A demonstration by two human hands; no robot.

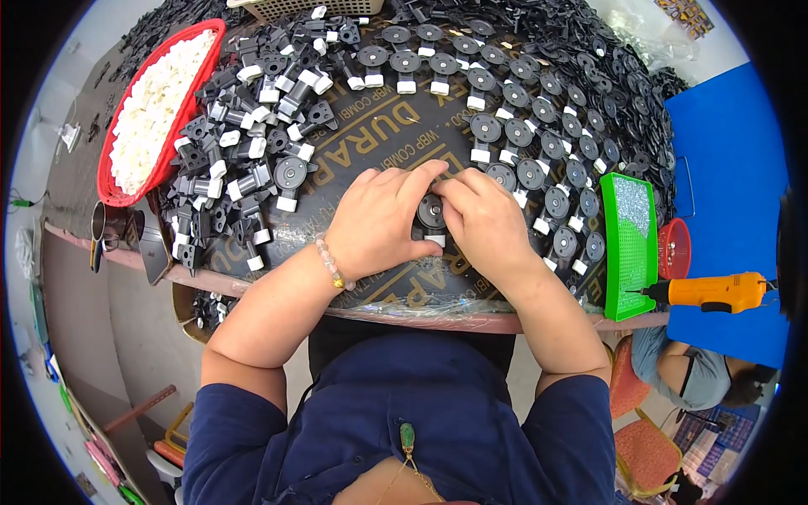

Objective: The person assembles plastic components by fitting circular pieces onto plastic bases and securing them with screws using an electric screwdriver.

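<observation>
At the middle of the table, my left hand [380, 220] and my right hand [488, 217] close in on one black plastic part [432, 213] with a round disc and a white end piece. My left thumb rests by its white end, and the fingertips of both hands meet at its far side. To the right stand rows of similar disc-topped parts [486, 128], white ends toward me. A loose pile of black parts with white ends [252, 151] lies left of my hands.
A red basket of small white pieces [160, 109] sits at the far left. On the right are a green tray [631, 252] with small metal pieces, a red bowl [673, 248] and an orange electric screwdriver [715, 292]. Black parts [623, 93] heap up behind. Another person [703, 379] is at lower right.
</observation>
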